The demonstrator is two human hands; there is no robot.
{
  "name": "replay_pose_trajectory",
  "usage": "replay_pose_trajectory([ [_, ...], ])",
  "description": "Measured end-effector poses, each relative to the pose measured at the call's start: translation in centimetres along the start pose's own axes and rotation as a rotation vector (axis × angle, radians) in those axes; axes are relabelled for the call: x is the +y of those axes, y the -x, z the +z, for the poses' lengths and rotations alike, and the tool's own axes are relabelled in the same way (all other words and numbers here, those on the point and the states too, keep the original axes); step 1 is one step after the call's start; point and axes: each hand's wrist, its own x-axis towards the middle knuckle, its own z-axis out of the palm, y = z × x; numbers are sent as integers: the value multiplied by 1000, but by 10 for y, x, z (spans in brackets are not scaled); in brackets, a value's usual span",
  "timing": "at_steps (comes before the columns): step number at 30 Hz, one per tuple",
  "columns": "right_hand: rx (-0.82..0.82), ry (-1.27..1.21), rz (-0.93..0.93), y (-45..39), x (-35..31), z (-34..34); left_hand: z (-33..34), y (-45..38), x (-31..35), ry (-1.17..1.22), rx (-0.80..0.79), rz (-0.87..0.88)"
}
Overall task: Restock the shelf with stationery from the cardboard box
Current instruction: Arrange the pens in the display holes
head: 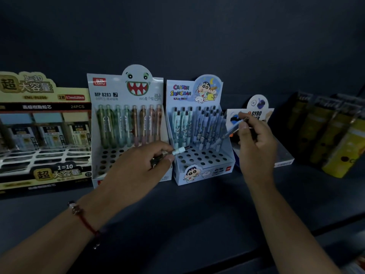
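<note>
Pencils, slim pale-blue mechanical ones w/ cartoon print, half filling the light-blue Crayon Shinchan cardboard display stand (204, 169) mid-shelf; back rows stocked, front holes open. Right hand (256, 144) up beside the stand's right wall, grip pinched round one pale-blue pencil (231, 128), thumb and fingers curled on the upper barrel. Long axis slanting: top end up-right by the fingertips, tip down-left, aimed into the stand's right rear rows. Looks like insertion step, tip near the holes but seating can't be told, other pencils in front. Left hand (141, 167) lower, left of the stand, grip closed on a small bunch of pencils (178, 151); white-and-dark ends poking right, nearly level, just over the stand's front-left holes. Exact count hidden in the fist. Right hand nearer the back-right gaps, left nearer the front-left ones. Next likely needs the slanted pencil tipped upright over a free hole, then dropped. Neighbours: white monster-face pencil stand (126, 123) touching on the left, yellow lead-refill box (42, 135) beyond, gyro-toy box (256, 113) behind the right hand. Dark shelf (197, 210) underneath. Cardboard supply box not in view.
</note>
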Motion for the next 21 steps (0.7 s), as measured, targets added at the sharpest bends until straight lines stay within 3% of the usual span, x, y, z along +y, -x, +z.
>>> replay_pose_trajectory([
  [14, 24, 33, -61, 2, -2, -1, -1, -1, 1, 22, -15, 5],
  [21, -125, 77, 27, 1, 4, 12, -1, -1, 1, -7, -20, 8],
])
